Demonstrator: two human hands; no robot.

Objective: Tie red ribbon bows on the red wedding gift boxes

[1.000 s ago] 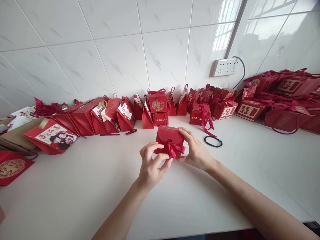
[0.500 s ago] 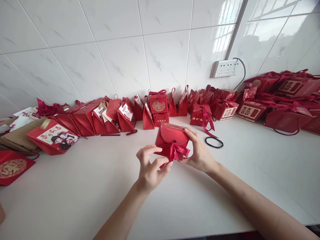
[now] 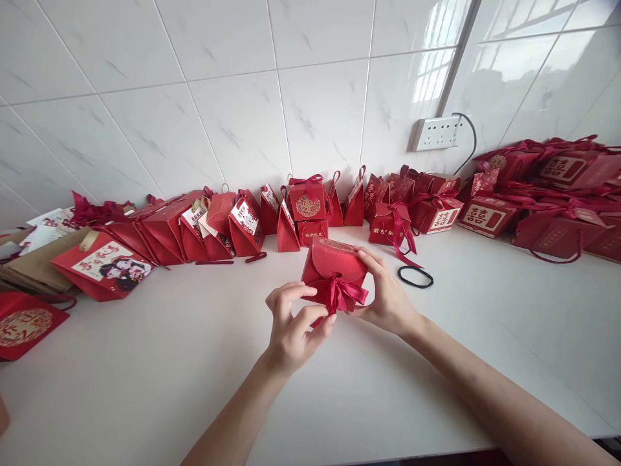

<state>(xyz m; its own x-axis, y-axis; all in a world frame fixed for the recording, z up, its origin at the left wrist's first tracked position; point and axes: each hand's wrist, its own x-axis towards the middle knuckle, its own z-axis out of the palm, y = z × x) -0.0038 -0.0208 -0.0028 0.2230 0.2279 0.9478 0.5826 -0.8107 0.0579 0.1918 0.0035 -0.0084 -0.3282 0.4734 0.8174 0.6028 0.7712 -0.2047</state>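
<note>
Right-hand grip: clamped on the side of a small red cardboard box with a rounded flap, fingers above, thumb below. This side hold presumably leaves the front accessible. Left-hand grip: thumb and index tips close together at the lower end of a glossy crimson ribbon bow; whether they pinch ribbon cannot be told. The box sits tilted between both hands, over the white worktop. Beside the right wrist: a thin black elastic loop. Behind: two stacked red gift boxes, near the white tiled wall, probably set back for hand room.
</note>
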